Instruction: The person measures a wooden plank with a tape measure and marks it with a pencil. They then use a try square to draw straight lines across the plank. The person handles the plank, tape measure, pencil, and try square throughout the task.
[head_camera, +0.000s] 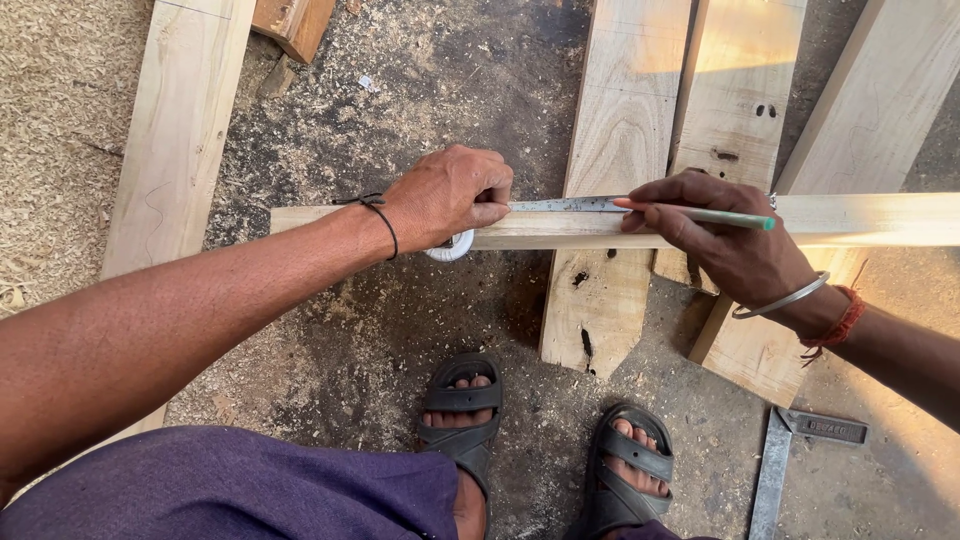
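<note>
The left hand (452, 195) is closed over a tape measure case (450, 244), thumb and fingers pressed together on the metal tape blade (568, 205), which lies flat along the top of a narrow wooden batten (860, 218). The right hand (722, 240) pinches a green pencil (700, 214) with a red tip between thumb and fingers; the tip touches the blade's end on the batten. The batten lies across three wider planks (620, 130) on a ground covered with sawdust. A steel try square (790, 455) lies on the ground near the right foot in a black sandal (628, 470).
</note>
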